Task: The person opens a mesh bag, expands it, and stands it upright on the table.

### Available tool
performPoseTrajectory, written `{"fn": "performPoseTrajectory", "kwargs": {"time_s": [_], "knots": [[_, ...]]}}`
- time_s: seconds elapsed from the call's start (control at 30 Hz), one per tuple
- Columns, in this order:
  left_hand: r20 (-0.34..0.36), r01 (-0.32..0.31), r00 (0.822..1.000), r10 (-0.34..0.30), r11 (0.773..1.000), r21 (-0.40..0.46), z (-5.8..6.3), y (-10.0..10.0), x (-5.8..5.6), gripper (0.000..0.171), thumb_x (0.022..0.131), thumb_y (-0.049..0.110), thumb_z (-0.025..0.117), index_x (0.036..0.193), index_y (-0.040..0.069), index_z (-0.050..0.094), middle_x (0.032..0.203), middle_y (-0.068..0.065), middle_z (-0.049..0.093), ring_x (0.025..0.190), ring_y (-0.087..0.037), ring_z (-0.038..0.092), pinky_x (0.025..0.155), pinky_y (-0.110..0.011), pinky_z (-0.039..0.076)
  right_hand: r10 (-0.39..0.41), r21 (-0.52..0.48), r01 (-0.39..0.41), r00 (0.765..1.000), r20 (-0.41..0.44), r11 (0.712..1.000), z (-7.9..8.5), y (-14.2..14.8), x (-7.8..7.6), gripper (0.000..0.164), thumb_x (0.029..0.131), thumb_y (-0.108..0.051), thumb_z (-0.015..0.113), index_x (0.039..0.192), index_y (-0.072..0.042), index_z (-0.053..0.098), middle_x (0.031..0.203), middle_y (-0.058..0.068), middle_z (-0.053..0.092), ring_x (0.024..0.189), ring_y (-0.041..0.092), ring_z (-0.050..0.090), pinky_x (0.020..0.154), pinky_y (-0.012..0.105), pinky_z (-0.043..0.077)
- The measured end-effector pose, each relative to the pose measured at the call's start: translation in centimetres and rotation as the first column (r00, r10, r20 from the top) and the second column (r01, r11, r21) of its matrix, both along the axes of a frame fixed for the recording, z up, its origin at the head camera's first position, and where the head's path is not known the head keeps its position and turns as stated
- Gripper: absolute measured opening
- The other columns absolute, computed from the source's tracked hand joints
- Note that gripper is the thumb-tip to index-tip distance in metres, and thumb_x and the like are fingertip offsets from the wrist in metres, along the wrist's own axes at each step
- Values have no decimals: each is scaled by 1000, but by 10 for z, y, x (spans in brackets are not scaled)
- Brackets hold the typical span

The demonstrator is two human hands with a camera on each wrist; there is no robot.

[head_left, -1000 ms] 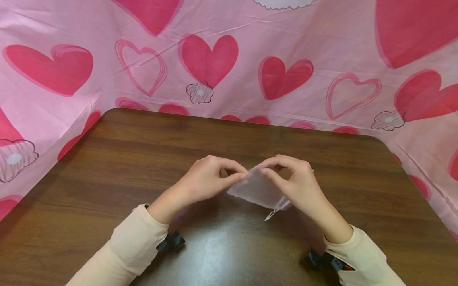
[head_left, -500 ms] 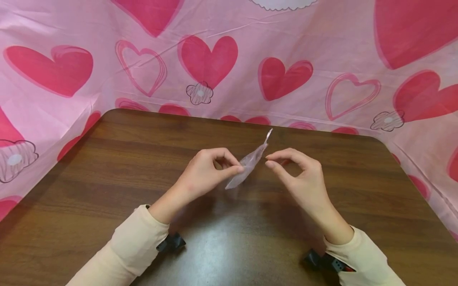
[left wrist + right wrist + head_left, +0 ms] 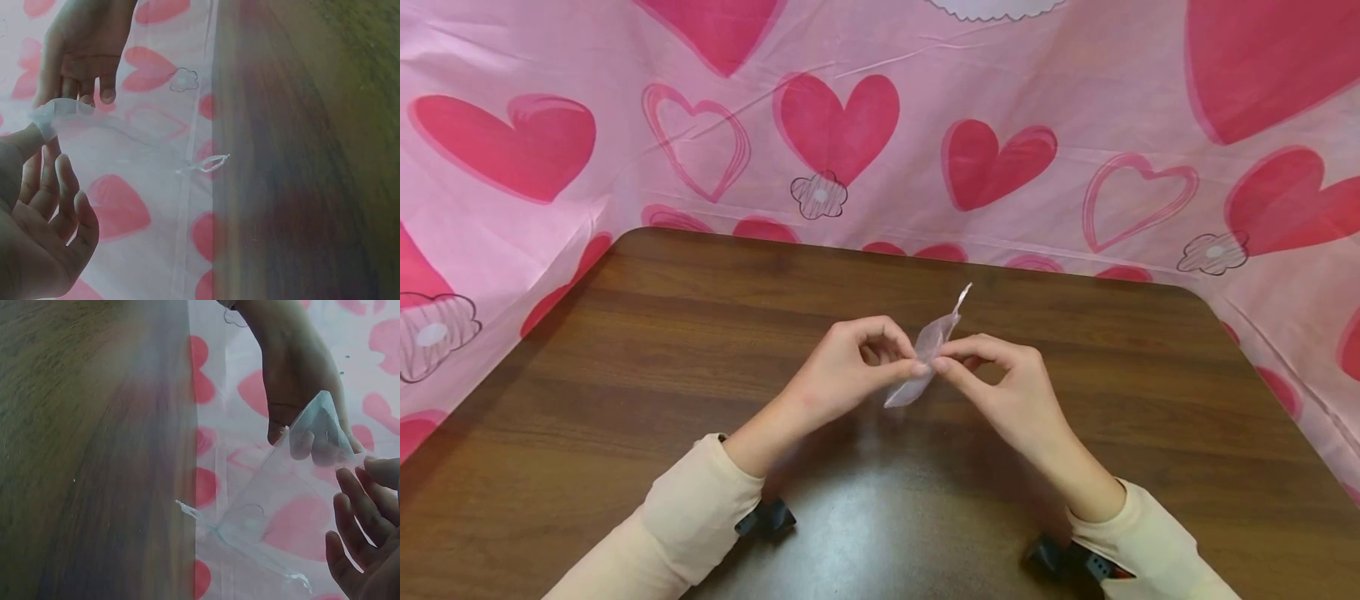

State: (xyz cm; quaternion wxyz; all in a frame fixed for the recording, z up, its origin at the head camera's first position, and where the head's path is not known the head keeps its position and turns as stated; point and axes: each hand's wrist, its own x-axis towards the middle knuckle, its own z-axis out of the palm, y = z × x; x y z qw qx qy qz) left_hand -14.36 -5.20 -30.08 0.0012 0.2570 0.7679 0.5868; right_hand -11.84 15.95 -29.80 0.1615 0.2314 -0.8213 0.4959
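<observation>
Brown surface [image 3: 715, 333] below. Left hand [image 3: 857, 367]: grip clamped on sheer bag [image 3: 932, 335] by fingertips. Right hand [image 3: 1011, 383]: grip also pinching bag, fingertips near left's. Bag slanted between hands, above surface. White drawstring [image 3: 963, 297] at far end.

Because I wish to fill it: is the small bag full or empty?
Seemingly empty: the bag is see-through; the left hand and the printed cloth show through it, no contents visible.
</observation>
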Motion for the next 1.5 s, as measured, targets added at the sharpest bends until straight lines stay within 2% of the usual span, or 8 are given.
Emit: {"fn": "performPoseTrajectory", "kwargs": {"time_s": [0.23, 0.37, 0.5, 0.63, 0.87, 1.07, 1.33, 1.5], "knots": [[-5, 2, 1000, -2, 1000, -16, 0, 0, -1, 13, 87, 18, 78, 99, 13, 76, 79, 3, 64, 71, -17, 56, 64, -28, 45, -54, 0, 54, 998, -16, 999, 1, 1, -1, 8, 84, -4, 78, 90, -9, 77, 83, -3, 73, 74, 11, 62, 70, 22, 48], [-24, -12, 1000, 11, 999, -45, 0, -1, -2, 11, 91, 20, 73, 99, 14, 79, 85, 6, 69, 78, -16, 60, 70, -32, 49, -62, -1, 62, 998, 7, 998, 1, 2, -2, 7, 84, -5, 78, 89, -9, 76, 81, -4, 71, 75, 12, 62, 71, 23, 48], [10, -24, 1000, 24, 999, -49, 1, -1, -1, 10, 91, 21, 74, 96, 14, 78, 86, 6, 71, 78, -15, 63, 71, -34, 51, -55, -10, 56, 998, 28, 998, 1, 4, -3, 7, 84, -6, 79, 88, -9, 75, 80, -5, 70, 75, 13, 62, 70, 25, 49], [50, -38, 998, 39, 999, -16, 0, 1, 1, 8, 89, 19, 76, 93, 12, 77, 83, 3, 72, 76, -16, 64, 71, -35, 52, -53, -7, 53, 997, 59, 999, 1, 4, -4, 7, 85, -8, 78, 92, -9, 74, 83, -5, 71, 75, 14, 62, 72, 24, 49], [81, -50, 996, 45, 997, 59, -1, 5, 2, 7, 86, 13, 78, 90, 9, 75, 81, 0, 71, 73, -18, 63, 67, -31, 50, -61, -8, 63, 989, 134, 998, 3, 4, -2, 14, 90, -13, 74, 102, -8, 77, 93, 0, 75, 82, 11, 66, 74, 23, 50], [84, -35, 996, 31, 998, 53, -1, 6, 4, 8, 88, 12, 76, 94, 9, 73, 82, 0, 70, 77, -18, 64, 71, -32, 50, -47, -37, 52, 991, 124, 998, 4, 3, -1, 8, 88, -10, 75, 94, -6, 78, 88, 0, 74, 79, 11, 67, 71, 23, 51], [107, -32, 994, 28, 999, 30, -1, 4, 4, 12, 91, 13, 71, 102, 10, 74, 85, 0, 72, 82, -32, 66, 72, -34, 51, -78, -52, 86, 989, 128, 995, 3, 5, -3, 5, 85, -11, 78, 87, -7, 76, 79, -2, 71, 72, 14, 64, 63, 24, 48], [99, -14, 995, 12, 999, 29, -1, 4, 4, 17, 93, 20, 71, 108, 13, 75, 95, 2, 73, 85, -27, 66, 75, -36, 52, -56, -55, 64, 990, 131, 996, 2, 4, -3, 5, 84, -10, 79, 87, -6, 75, 79, -3, 71, 74, 15, 62, 66, 25, 49]]}}
